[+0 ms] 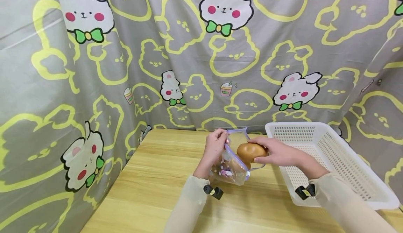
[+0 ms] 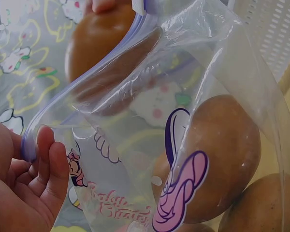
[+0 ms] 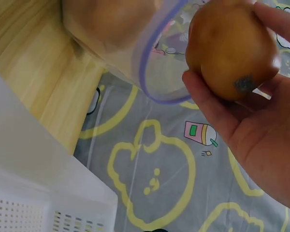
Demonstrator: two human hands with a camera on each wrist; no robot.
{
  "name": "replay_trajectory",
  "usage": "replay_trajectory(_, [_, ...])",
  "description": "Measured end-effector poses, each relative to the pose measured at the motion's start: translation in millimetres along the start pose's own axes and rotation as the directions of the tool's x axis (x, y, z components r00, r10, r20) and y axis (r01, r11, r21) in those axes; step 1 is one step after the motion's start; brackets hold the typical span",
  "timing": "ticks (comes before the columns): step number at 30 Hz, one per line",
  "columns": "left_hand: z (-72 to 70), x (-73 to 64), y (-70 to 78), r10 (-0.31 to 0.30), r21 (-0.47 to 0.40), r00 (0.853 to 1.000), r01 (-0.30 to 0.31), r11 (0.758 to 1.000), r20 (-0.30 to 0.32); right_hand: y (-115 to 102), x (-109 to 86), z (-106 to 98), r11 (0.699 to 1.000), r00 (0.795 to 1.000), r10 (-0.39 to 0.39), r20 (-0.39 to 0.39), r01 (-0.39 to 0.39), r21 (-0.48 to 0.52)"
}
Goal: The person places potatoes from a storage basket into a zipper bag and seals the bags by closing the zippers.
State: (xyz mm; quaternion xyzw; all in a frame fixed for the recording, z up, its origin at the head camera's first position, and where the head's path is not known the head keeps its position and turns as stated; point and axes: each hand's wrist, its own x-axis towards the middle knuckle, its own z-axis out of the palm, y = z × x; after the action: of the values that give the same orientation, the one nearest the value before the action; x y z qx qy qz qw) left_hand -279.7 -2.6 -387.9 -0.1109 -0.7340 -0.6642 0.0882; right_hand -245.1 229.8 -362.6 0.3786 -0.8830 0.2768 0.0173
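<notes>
A clear zip bag (image 1: 231,171) with a purple zip edge and printed cartoon figures stands on the table, its mouth spread wide. My left hand (image 1: 216,143) pinches the zip edge at the left side of the mouth. Inside the bag lie brown potatoes (image 2: 227,154), seen through the plastic. In my right hand (image 1: 277,150) is a smooth, shiny brown potato (image 1: 252,152), gripped between thumb and fingers right at the bag's opening. The right wrist view shows a dark patch on this held potato (image 3: 232,53), beside the purple rim.
A white perforated plastic basket (image 1: 355,187) sits on the right of the wooden table (image 1: 148,180), partly under my right forearm. A grey patterned curtain (image 1: 195,61) hangs behind the table and along its sides.
</notes>
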Motion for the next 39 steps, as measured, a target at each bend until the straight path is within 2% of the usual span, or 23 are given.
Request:
replay_trajectory(9, [0.2, -0.1, 0.8, -0.003, -0.004, 1.0, 0.003, 1.0, 0.008, 2.4, 8.4, 16.5, 0.997, 0.999, 0.008, -0.05, -0.012, -0.071])
replay_trajectory(16, [1.3, 0.0, 0.4, 0.003, -0.02, 1.0, -0.002, 1.0, 0.007, 5.5, 12.2, 27.6, 0.996, 1.0, 0.023, -0.005, -0.023, -0.083])
replay_trajectory(23, [1.8, 1.2, 0.4, 0.003, -0.02, 1.0, -0.003, 1.0, 0.004, 5.3, 14.7, 23.7, 0.994, 0.998, 0.045, 0.052, -0.04, -0.1])
replay_trajectory(31, [2.4, 0.6, 1.4, 0.014, -0.011, 1.0, -0.014, 1.0, 0.018, 4.1, 18.6, 20.2, 0.998, 0.994, 0.058, 0.095, -0.055, -0.028])
replay_trajectory(39, [2.7, 0.1, 4.1, 0.027, 0.022, 0.999, -0.028, 0.999, 0.032, 3.3, 20.6, 17.0, 0.997, 0.993, 0.053, 0.108, -0.046, -0.069])
